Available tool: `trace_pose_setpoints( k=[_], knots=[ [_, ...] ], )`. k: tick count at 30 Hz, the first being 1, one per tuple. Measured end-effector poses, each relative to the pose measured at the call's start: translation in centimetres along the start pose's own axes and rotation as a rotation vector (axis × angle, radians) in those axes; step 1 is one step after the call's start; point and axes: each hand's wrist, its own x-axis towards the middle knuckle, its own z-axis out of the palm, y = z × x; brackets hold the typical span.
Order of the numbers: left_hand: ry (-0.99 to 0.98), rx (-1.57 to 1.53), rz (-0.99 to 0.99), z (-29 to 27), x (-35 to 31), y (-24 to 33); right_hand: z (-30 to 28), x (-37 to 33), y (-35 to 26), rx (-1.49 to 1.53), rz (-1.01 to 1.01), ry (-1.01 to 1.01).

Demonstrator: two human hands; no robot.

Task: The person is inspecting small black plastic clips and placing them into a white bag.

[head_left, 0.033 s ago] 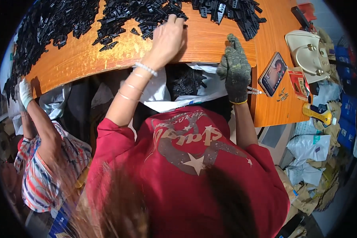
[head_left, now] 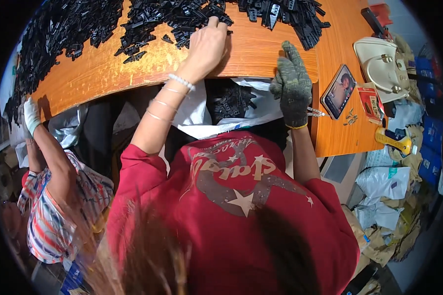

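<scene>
the bare left hand (head_left: 207, 46) curls by black parts (head_left: 147, 22) heaped on a wooden table (head_left: 261, 56); the gloved right hand (head_left: 294, 86) extends its fingers at the table's edge. i cannot tell if either grips anything. a white bag (head_left: 202, 131) hangs below.

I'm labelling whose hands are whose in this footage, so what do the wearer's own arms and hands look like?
The left hand has no glove; its arm wears a pale beaded bracelet and thin bangles. The right hand wears a dark grey-green glove with a yellow cuff edge. Both arms have red sleeves that leave the forearms uncovered.
</scene>
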Motion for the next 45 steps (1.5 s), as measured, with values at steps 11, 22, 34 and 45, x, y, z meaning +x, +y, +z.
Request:
trace_pose_setpoints(
  k=[11,22,34,45],
  knots=[
    [-0.18,-0.31,0.355,1.3,-1.1,2.6,-1.4,2.0,-0.2,-0.224,-0.024,-0.266],
    [-0.156,-0.435,0.212,2.4,-0.7,2.3,-1.7,3.0,0.5,-0.431,-0.402,-0.279],
    [-0.121,-0.435,0.233,3.0,-1.1,2.0,-2.4,3.1,2.2,-0.369,-0.408,-0.352],
    [-0.09,-0.437,0.264,3.0,-1.2,2.0,-3.1,5.1,1.2,-0.491,-0.493,-0.463]
  ],
)
